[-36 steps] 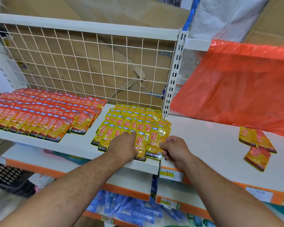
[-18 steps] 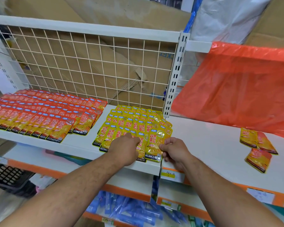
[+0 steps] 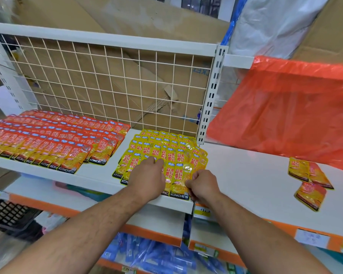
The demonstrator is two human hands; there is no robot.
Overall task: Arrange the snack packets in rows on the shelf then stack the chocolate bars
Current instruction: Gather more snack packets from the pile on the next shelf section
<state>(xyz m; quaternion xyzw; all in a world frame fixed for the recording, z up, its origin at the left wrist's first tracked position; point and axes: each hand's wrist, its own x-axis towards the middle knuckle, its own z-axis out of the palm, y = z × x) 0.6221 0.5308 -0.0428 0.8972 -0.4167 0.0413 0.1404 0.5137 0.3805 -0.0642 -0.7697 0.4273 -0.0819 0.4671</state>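
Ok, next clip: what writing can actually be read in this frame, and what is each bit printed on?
"KONCHEW": black bottom band of the front yellow foil snack packets.
"KONCHEW": same band on the orange-red foil snack packets.
Red Chinese characters on both packet kinds: too small to read surely.
Handwritten yellow shelf-edge price tag and white paper label: blurred.
Blue letters on the brown cardboard: cut off.

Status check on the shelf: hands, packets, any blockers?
Left hand pressing on yellow packets. Right hand pinching the front packet. Three loose packets on the right shelf, unsorted. Nothing in the way.
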